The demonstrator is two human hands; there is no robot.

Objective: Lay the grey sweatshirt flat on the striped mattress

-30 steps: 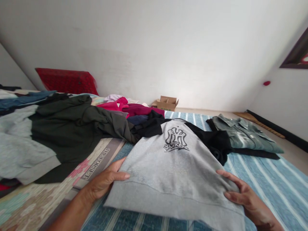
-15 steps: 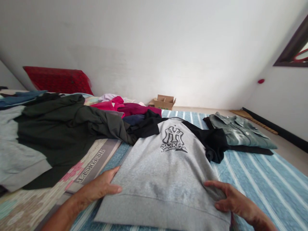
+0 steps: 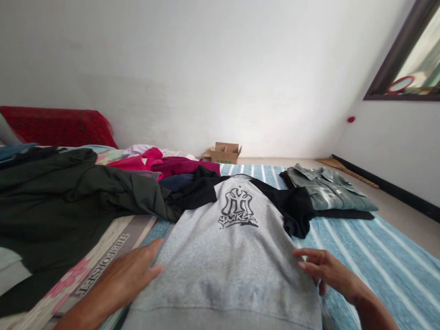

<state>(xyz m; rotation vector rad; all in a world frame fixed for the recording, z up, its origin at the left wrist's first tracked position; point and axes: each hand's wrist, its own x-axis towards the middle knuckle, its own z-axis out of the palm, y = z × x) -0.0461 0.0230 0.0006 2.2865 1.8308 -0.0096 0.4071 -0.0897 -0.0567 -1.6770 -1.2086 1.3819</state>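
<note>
A grey sweatshirt (image 3: 233, 256) with black sleeves and a black "Yankees" print lies flat, front up, on a blue striped mat (image 3: 374, 256). My left hand (image 3: 125, 272) rests flat at the sweatshirt's left edge, fingers stretched out and touching the cloth. My right hand (image 3: 326, 270) sits at the right edge with its fingers loosely curled on the fabric; whether it pinches the cloth is hard to make out. One black sleeve (image 3: 295, 208) is folded beside the right side of the shirt.
A heap of clothes lies to the left: a dark green garment (image 3: 75, 197), pink and maroon pieces (image 3: 165, 165). A folded green shirt (image 3: 326, 192) lies at the right on the mat. A red pillow (image 3: 55, 126), a cardboard box (image 3: 223, 152) by the wall.
Both hands slid forward along the sweatshirt's side edges, away from the bottom hem. The view shifted right and came closer over the shirt.
</note>
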